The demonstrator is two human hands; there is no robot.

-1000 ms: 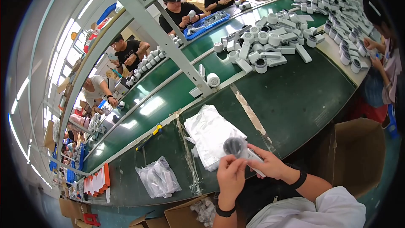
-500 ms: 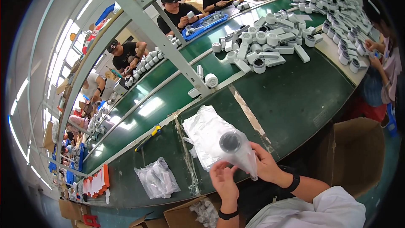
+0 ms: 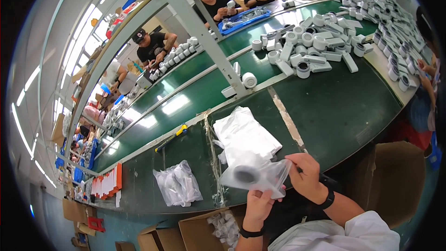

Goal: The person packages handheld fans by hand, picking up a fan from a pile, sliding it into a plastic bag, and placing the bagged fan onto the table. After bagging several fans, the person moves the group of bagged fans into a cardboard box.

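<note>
A clear plastic bag (image 3: 275,173) with a white device (image 3: 246,175) inside, its round end dark grey, is held over the near table edge. From below, my left hand (image 3: 260,207) grips the bagged device, fingers closed round its lower part. My right hand (image 3: 306,176) pinches the bag's open-looking right edge between thumb and fingers. Just beyond them lies a stack of white plastic bags (image 3: 248,130), partly covered by the held bag. To the left, more bagged devices (image 3: 178,183) rest on the dark green table (image 3: 334,111).
A yellow-and-black tool (image 3: 172,138) lies at the left. Beyond it stand orange-and-white boxes (image 3: 108,181). A large pile of white devices (image 3: 316,42) covers the far right. Below the edge are cardboard boxes (image 3: 197,232). A metal post (image 3: 204,37) rises ahead; co-workers sit across the belt.
The bagged device has come down and nearer, tipped to the left. My left hand has moved under it, and my right hand has shifted to the bag's edge. The view has turned slightly.
</note>
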